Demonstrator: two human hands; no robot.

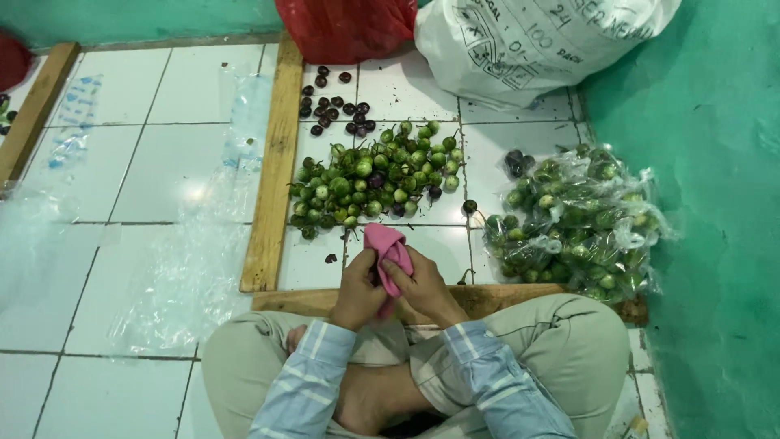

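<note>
I sit cross-legged on the tiled floor with both hands raised just over the wooden slat in front of my knees; between them I hold a pink cloth, which is the thing in hand; my left hand is closed around its lower left side, fingers curled in, and my right hand is closed on its right side, thumb pressed against the fabric; the two hands touch or nearly touch, so neither is meaningfully nearer to the cloth than the other.

The cloth's long axis runs roughly away from me and a little leftward; its bunched top pokes out above my fingers and points toward the heap of small green eggplants, while its lower end hangs down between my palms toward my lap; whether anything is wrapped inside it I cannot tell.

The heap lies straight ahead of the cloth's top end, near but not touching it, inside the frame made by the long wooden board on the left and the slat near me; the dark purple ones lie beyond the green; the filled clear bags sit to the right of my right hand, against the green wall; the white sack and red bag stand farthest off.
</note>
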